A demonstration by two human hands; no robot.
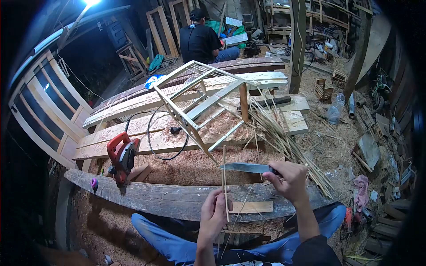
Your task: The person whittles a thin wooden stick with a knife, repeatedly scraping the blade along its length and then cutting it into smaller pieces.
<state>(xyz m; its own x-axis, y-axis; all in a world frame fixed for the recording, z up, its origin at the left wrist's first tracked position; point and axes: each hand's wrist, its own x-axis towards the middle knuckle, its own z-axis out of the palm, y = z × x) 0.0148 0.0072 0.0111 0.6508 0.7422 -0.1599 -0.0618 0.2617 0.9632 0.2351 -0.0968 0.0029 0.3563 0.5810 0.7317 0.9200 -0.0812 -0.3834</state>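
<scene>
My left hand (214, 213) is closed round thin bamboo strips (224, 181) that stand nearly upright over the dark plank. In my right hand (288, 179) is the handle of a knife (248, 167); its broad blade points left and reaches the upper part of the strips. Under my hands, a short pale board (252, 207) lies on the weathered plank (164, 197). Just beyond, a slatted wooden frame (213, 102) rests on thick boards. To its right lies a bundle of thin bamboo sticks (284, 137).
A red power planer (122, 155) with a black cable stands at the left, near a purple tape roll (94, 183). Another person (197, 42) sits at the back, facing away. A wooden post (296, 48) rises behind the boards. Shavings cover the floor.
</scene>
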